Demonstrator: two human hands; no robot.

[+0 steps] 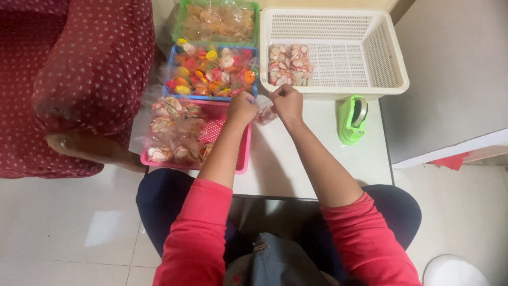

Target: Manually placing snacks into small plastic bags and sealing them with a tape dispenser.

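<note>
The left hand and the right hand meet close together over the white desk; both are curled narrow, fingers pinched on a small clear plastic packet that hangs between them, its contents too blurred to make out; the packet sits just below the right hand's knuckles and touches the left hand's fingertips.

Under and to the outer side of the left hand lies a pink slotted plastic basket holding clear packets of pale round snacks; the forearm hides part of its near wall. Just beyond the left hand stands a blue plastic basket of bright multicoloured packets; beyond that a green plastic basket of pale packets is cut off by the top edge. Just beyond the right hand sits a large white perforated plastic basket with a few pink-and-white packets in its near corner; beside the right hand, on the outer side, rests a green tape dispenser. A person in red dotted cloth sits far outside the left hand, mostly out of frame.
</note>
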